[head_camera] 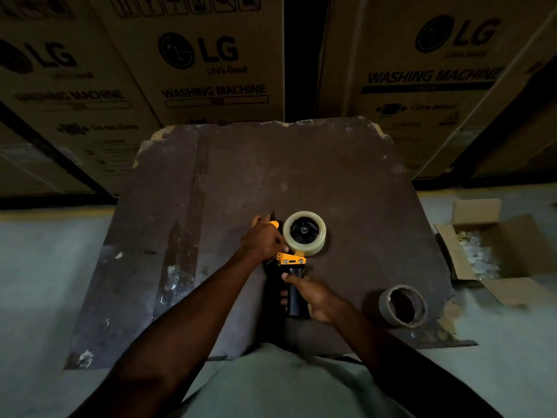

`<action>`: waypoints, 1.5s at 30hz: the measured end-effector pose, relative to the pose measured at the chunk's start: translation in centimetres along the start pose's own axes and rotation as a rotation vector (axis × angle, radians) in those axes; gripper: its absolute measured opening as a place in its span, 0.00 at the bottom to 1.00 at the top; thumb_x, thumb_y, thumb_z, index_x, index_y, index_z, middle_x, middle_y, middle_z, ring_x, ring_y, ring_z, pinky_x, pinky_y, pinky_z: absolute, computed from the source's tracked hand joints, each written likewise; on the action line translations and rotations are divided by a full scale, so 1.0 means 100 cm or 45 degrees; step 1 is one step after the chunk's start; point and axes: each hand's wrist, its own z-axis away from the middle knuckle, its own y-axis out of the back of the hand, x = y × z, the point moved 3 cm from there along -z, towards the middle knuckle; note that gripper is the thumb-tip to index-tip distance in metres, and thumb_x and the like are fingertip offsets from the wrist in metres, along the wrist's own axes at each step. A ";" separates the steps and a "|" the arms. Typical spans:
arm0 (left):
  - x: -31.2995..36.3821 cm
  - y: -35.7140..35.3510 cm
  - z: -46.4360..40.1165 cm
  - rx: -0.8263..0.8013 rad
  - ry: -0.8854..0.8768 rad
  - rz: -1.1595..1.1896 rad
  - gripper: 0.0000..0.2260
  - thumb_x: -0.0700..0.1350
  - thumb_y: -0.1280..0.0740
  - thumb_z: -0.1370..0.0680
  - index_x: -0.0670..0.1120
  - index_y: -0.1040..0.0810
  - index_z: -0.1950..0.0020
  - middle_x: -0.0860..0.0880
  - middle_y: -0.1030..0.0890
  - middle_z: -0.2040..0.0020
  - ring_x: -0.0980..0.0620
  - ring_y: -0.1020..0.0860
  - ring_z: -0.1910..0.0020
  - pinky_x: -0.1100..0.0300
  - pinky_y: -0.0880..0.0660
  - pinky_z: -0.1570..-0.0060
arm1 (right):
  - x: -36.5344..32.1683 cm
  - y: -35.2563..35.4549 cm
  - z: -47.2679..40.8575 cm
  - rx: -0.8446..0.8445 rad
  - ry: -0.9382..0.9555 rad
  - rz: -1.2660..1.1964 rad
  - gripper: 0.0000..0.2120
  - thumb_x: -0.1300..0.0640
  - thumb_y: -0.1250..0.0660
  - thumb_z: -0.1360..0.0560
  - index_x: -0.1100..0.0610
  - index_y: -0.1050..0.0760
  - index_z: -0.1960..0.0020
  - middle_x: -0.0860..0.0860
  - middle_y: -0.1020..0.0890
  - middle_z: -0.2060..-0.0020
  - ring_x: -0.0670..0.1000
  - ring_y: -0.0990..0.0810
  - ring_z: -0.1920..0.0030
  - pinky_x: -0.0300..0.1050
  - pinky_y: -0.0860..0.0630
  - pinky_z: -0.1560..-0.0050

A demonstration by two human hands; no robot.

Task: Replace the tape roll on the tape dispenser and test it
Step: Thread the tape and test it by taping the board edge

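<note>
A yellow and black tape dispenser (291, 260) lies over the dark brown board (346, 182). A clear tape roll (313, 247) sits on its black hub. My right hand (310, 292) grips the black handle from below. My left hand (263, 239) is closed around the yellow front end of the dispenser, just left of the roll; what its fingertips pinch is hidden. An empty brown cardboard core (402, 306) lies on the board at the lower right, apart from both hands.
An open cardboard box (494, 251) with clear packing material stands on the floor right of the board. Tall LG washing machine cartons (205, 61) line the back. Grey floor (45, 282) lies on both sides.
</note>
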 end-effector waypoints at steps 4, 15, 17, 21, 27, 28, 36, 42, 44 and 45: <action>-0.010 0.000 0.003 0.002 -0.088 0.029 0.09 0.54 0.28 0.27 0.53 0.13 0.50 0.39 0.36 0.25 0.37 0.45 0.24 0.50 0.43 0.26 | 0.000 -0.006 -0.003 -0.071 -0.005 -0.219 0.05 0.58 0.34 0.22 0.55 0.24 0.56 0.52 0.19 0.70 0.50 0.22 0.72 0.43 0.23 0.70; -0.049 -0.007 0.051 0.306 -0.262 0.052 0.08 0.50 0.30 0.25 0.47 0.15 0.57 0.44 0.34 0.27 0.43 0.36 0.29 0.53 0.31 0.34 | -0.004 0.002 -0.005 0.041 0.056 -0.222 0.06 0.59 0.30 0.24 0.57 0.24 0.60 0.52 0.21 0.73 0.50 0.25 0.77 0.43 0.25 0.75; -0.052 -0.005 0.055 0.273 -0.227 0.062 0.07 0.48 0.31 0.24 0.46 0.16 0.54 0.46 0.26 0.33 0.45 0.26 0.37 0.52 0.26 0.42 | -0.005 0.002 -0.003 0.039 0.052 -0.207 0.07 0.59 0.31 0.24 0.57 0.24 0.61 0.52 0.22 0.74 0.50 0.25 0.77 0.43 0.25 0.75; -0.047 -0.002 0.052 0.182 -0.197 -0.050 0.09 0.47 0.36 0.21 0.45 0.19 0.48 0.44 0.17 0.48 0.43 0.20 0.48 0.53 0.27 0.51 | -0.007 0.001 -0.001 0.046 0.052 -0.182 0.08 0.59 0.32 0.23 0.57 0.25 0.61 0.52 0.22 0.74 0.50 0.26 0.77 0.42 0.26 0.76; -0.061 0.003 0.056 0.183 -0.207 -0.225 0.10 0.46 0.40 0.19 0.46 0.20 0.45 0.44 0.17 0.46 0.42 0.20 0.47 0.54 0.27 0.51 | -0.005 0.008 0.000 0.029 0.040 -0.085 0.08 0.58 0.31 0.24 0.57 0.24 0.60 0.52 0.22 0.74 0.50 0.26 0.77 0.42 0.26 0.75; -0.064 0.005 0.056 0.183 -0.219 -0.250 0.10 0.46 0.40 0.19 0.46 0.20 0.46 0.44 0.17 0.46 0.42 0.20 0.48 0.53 0.27 0.51 | -0.003 0.009 0.000 0.030 0.035 -0.058 0.07 0.57 0.31 0.24 0.56 0.24 0.60 0.52 0.22 0.73 0.50 0.26 0.77 0.42 0.26 0.75; -0.098 0.008 0.065 0.104 -0.240 -0.347 0.11 0.47 0.40 0.19 0.46 0.22 0.42 0.44 0.19 0.42 0.42 0.21 0.42 0.53 0.27 0.45 | 0.007 0.014 0.004 0.027 0.045 0.003 0.03 0.58 0.31 0.24 0.56 0.24 0.55 0.52 0.22 0.72 0.50 0.26 0.77 0.42 0.26 0.75; -0.109 0.028 0.058 0.170 -0.315 -0.300 0.10 0.46 0.38 0.19 0.46 0.20 0.43 0.45 0.18 0.43 0.44 0.21 0.43 0.55 0.29 0.43 | 0.010 0.016 0.010 0.010 0.030 0.033 0.05 0.59 0.31 0.23 0.56 0.25 0.57 0.53 0.22 0.73 0.51 0.26 0.77 0.42 0.27 0.76; -0.103 0.031 0.052 0.193 -0.275 -0.284 0.11 0.47 0.39 0.19 0.49 0.20 0.40 0.46 0.18 0.42 0.44 0.21 0.42 0.53 0.26 0.42 | 0.009 0.015 0.012 0.009 0.030 0.036 0.04 0.59 0.32 0.23 0.56 0.25 0.56 0.53 0.22 0.72 0.51 0.26 0.76 0.43 0.27 0.75; -0.101 0.032 0.049 0.186 -0.240 -0.264 0.12 0.48 0.39 0.18 0.50 0.21 0.39 0.46 0.18 0.41 0.44 0.21 0.42 0.52 0.26 0.42 | 0.009 0.015 0.012 0.008 0.028 0.041 0.04 0.59 0.32 0.23 0.57 0.26 0.56 0.53 0.22 0.72 0.51 0.26 0.76 0.43 0.27 0.75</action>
